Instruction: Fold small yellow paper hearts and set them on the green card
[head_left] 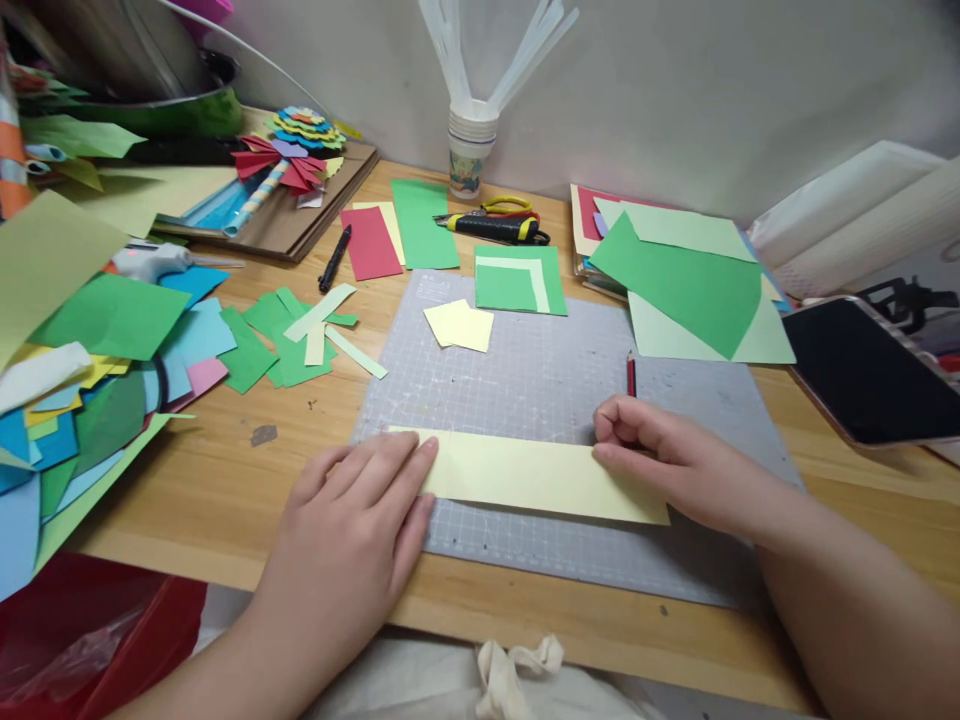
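A long pale yellow paper strip (517,475) lies across the grey cutting mat (540,380). My left hand (367,510) rests flat on the strip's left end, fingers stretched out. At the right part of the strip, my right hand (660,455) has thumb and curled fingers pinched on its upper edge. A dark red pencil (631,375) lies just beyond the right hand. Farther up the mat are two small yellow paper squares (461,326) and a green paper piece (517,290) with a pale L-shaped strip on it.
Green scraps (289,345), a black pen (334,258) and a glue gun (154,262) lie left, beside piled coloured paper (90,430). A utility knife (499,227) and a paper cup stack (472,150) stand behind. Right are paper sheets (682,270) and a tablet (877,365).
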